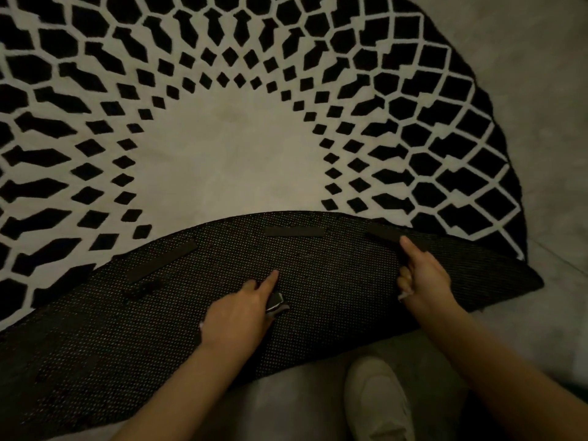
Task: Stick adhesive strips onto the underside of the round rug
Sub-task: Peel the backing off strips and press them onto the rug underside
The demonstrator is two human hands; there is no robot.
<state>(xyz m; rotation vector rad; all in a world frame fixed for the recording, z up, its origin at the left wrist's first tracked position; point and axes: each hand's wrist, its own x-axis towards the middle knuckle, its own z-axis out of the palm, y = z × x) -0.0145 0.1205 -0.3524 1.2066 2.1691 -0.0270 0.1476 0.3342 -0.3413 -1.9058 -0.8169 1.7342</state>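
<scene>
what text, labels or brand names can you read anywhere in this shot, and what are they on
None: no readable word, number, label or brand shows in this view.
round rug: only a black and cream geometric pattern.
folded-back underside: a dotted mesh, no print.
adhesive strips: plain and dark.
small dark and white item under the left hand: too small and blurred to tell if it bears print.
shoe: no visible mark.
</scene>
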